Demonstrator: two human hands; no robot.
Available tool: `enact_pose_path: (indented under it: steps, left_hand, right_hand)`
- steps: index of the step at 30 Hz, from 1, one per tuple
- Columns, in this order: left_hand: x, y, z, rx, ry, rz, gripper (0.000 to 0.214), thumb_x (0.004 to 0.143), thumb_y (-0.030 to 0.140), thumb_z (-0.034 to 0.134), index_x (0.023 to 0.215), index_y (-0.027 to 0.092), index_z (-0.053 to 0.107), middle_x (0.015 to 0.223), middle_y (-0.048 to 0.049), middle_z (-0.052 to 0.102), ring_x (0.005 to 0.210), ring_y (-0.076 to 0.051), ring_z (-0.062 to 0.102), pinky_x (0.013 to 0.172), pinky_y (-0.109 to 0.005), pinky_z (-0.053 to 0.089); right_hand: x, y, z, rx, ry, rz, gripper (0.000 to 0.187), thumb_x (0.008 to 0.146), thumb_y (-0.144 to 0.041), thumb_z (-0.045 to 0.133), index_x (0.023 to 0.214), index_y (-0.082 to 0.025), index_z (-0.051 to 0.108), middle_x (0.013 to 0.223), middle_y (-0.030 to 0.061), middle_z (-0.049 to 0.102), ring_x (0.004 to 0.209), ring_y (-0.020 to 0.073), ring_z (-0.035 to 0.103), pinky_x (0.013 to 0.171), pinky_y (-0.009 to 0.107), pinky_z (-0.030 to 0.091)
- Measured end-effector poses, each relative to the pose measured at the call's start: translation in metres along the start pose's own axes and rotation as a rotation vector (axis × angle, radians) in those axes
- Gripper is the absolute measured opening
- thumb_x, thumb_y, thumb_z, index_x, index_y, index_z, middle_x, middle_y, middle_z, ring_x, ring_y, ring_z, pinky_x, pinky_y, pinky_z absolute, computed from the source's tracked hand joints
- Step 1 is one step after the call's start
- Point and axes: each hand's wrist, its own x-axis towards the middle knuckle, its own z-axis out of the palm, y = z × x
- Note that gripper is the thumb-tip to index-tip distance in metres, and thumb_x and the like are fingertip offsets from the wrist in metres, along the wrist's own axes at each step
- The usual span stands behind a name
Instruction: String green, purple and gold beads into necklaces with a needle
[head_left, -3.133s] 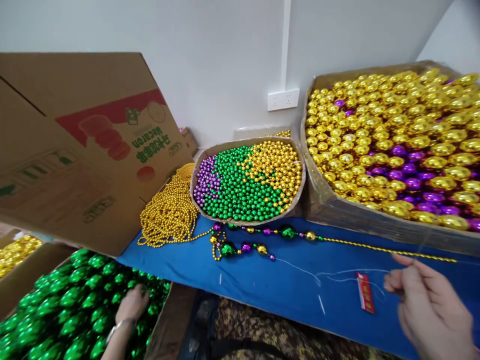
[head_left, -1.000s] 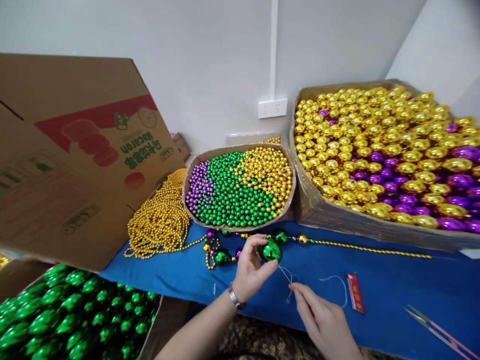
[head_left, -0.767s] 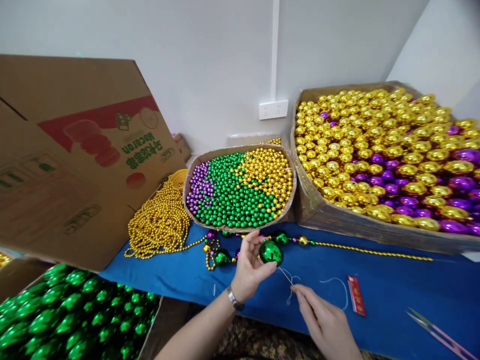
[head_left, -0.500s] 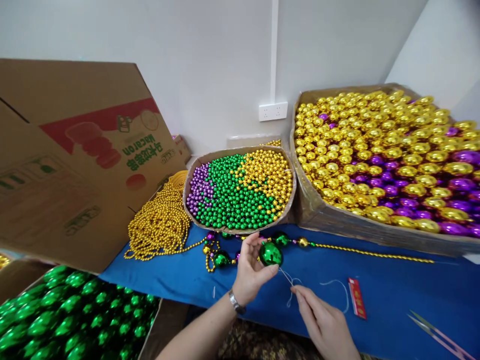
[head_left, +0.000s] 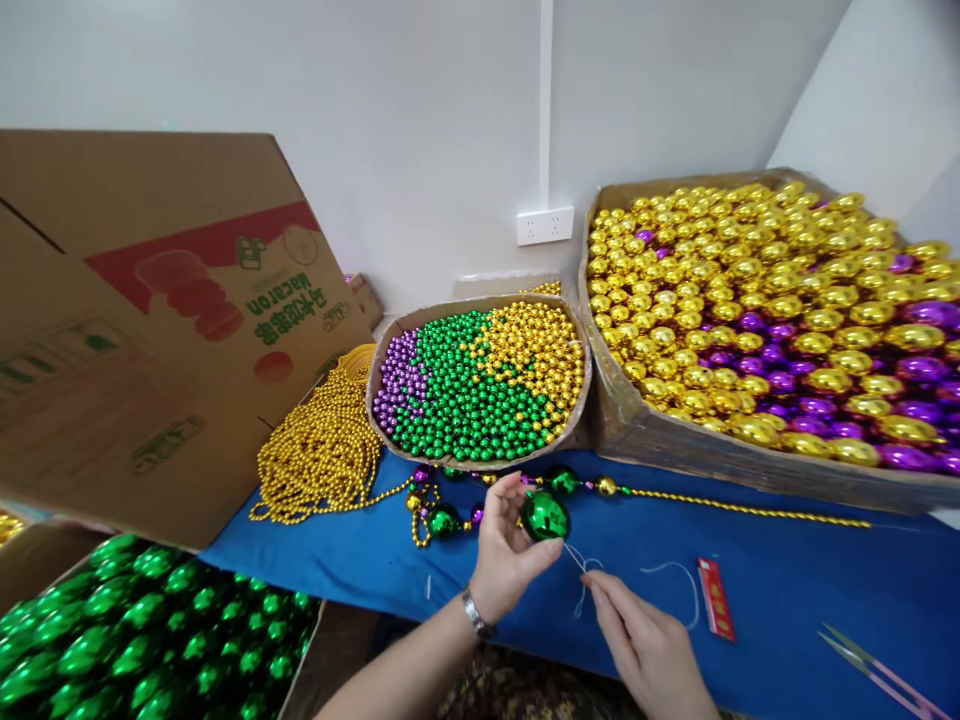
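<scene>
My left hand pinches a large shiny green bead just above the blue table cover. My right hand is closed in a pinch on a thin white thread that runs up to the green bead. Behind the bead lies a partly strung strand of green, purple and gold beads, ending in a long gold rope of tiny beads stretched to the right.
A round cardboard tray holds small purple, green and gold beads. A big box of large gold and purple beads stands at the right. Gold bead strings are heaped at the left, beside a cardboard flap. A box of green beads, a red packet and scissors lie near.
My left hand left the box of green beads and came to the table centre holding a green bead. My right hand moved left to pinch the thread. Over the last second both barely moved.
</scene>
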Motion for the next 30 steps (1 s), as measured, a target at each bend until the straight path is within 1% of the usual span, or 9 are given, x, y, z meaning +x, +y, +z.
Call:
enact_pose_path:
  steps: [5, 8, 11, 14, 17, 20, 23, 26, 30]
  left_hand:
    - [0.014, 0.008, -0.004, 0.118, -0.150, 0.032, 0.072, 0.067, 0.029, 0.075, 0.130, 0.027, 0.040, 0.120, -0.0106, 0.051, 0.114, -0.026, 0.048, 0.091, -0.039, 0.043]
    - [0.059, 0.022, -0.009, 0.474, -0.156, 0.151, 0.042, 0.082, 0.031, 0.058, 0.123, 0.023, 0.049, 0.114, -0.0110, 0.056, 0.107, -0.024, 0.053, 0.090, -0.039, 0.043]
    - [0.116, 0.031, -0.013, 0.989, -0.184, 0.211, 0.023, 0.082, 0.021, 0.055, 0.104, 0.018, 0.062, 0.102, -0.0106, 0.061, 0.103, -0.025, 0.052, 0.094, -0.042, 0.037]
    - [0.156, 0.032, -0.016, 1.095, -0.211, 0.184, 0.012, 0.076, 0.012, 0.057, 0.082, 0.017, 0.066, 0.086, -0.0095, 0.062, 0.097, -0.026, 0.053, 0.097, -0.044, 0.034]
    - [0.165, 0.030, -0.017, 1.053, -0.200, 0.164, 0.011, 0.075, 0.011, 0.057, 0.076, 0.017, 0.065, 0.083, -0.0084, 0.062, 0.095, -0.024, 0.054, 0.095, -0.042, 0.037]
    - [0.148, 0.029, -0.013, 0.985, -0.182, 0.123, 0.015, 0.081, 0.018, 0.053, 0.092, 0.017, 0.064, 0.087, -0.0075, 0.063, 0.088, -0.020, 0.058, 0.085, -0.037, 0.045]
    - [0.117, 0.030, -0.006, 0.568, -0.189, -0.051, 0.024, 0.085, 0.026, 0.052, 0.104, 0.015, 0.060, 0.093, -0.0077, 0.065, 0.082, -0.017, 0.063, 0.076, -0.032, 0.050]
    - [0.090, 0.031, 0.001, 0.013, -0.155, -0.273, 0.026, 0.078, 0.029, 0.064, 0.098, 0.013, 0.063, 0.095, -0.0087, 0.066, 0.081, -0.016, 0.065, 0.074, -0.029, 0.052]
    - [0.074, 0.032, 0.006, -0.181, -0.113, -0.377, 0.026, 0.071, 0.025, 0.072, 0.092, 0.010, 0.065, 0.090, -0.0095, 0.068, 0.074, -0.014, 0.065, 0.068, -0.023, 0.053]
  right_hand:
    - [0.003, 0.002, -0.005, -0.013, 0.052, 0.019, 0.027, 0.094, -0.029, 0.036, 0.098, -0.020, 0.060, 0.086, 0.0072, 0.072, 0.071, 0.0181, 0.070, 0.061, 0.022, 0.055]
    - [0.004, 0.003, -0.011, -0.021, 0.079, 0.043, 0.025, 0.094, -0.031, 0.038, 0.096, -0.020, 0.061, 0.085, 0.0068, 0.072, 0.069, 0.0185, 0.070, 0.059, 0.022, 0.055]
    - [0.003, 0.005, -0.013, -0.039, 0.090, 0.049, 0.025, 0.095, -0.031, 0.037, 0.097, -0.020, 0.060, 0.086, 0.0080, 0.072, 0.070, 0.0180, 0.070, 0.059, 0.021, 0.054]
    - [0.001, 0.007, -0.013, -0.063, 0.106, 0.033, 0.027, 0.095, -0.032, 0.036, 0.097, -0.018, 0.060, 0.084, 0.0092, 0.072, 0.070, 0.0178, 0.070, 0.059, 0.021, 0.053]
    - [-0.001, 0.011, -0.014, -0.063, 0.118, 0.034, 0.029, 0.095, -0.033, 0.036, 0.096, -0.018, 0.061, 0.081, 0.0087, 0.072, 0.068, 0.0176, 0.070, 0.058, 0.021, 0.053]
    - [0.001, 0.012, -0.016, -0.045, 0.116, 0.065, 0.030, 0.095, -0.035, 0.036, 0.095, -0.020, 0.062, 0.081, 0.0076, 0.072, 0.067, 0.0179, 0.070, 0.056, 0.021, 0.053]
    - [0.006, 0.011, -0.020, -0.041, 0.119, 0.086, 0.030, 0.094, -0.034, 0.036, 0.095, -0.020, 0.063, 0.083, 0.0073, 0.072, 0.069, 0.0181, 0.070, 0.058, 0.022, 0.054]
    - [0.010, 0.010, -0.022, -0.060, 0.118, 0.070, 0.027, 0.093, -0.032, 0.038, 0.097, -0.019, 0.062, 0.086, 0.0074, 0.072, 0.072, 0.0181, 0.070, 0.063, 0.023, 0.055]
    - [0.010, 0.010, -0.021, -0.077, 0.134, 0.038, 0.026, 0.093, -0.029, 0.039, 0.097, -0.020, 0.063, 0.087, 0.0068, 0.072, 0.072, 0.0180, 0.070, 0.063, 0.024, 0.055]
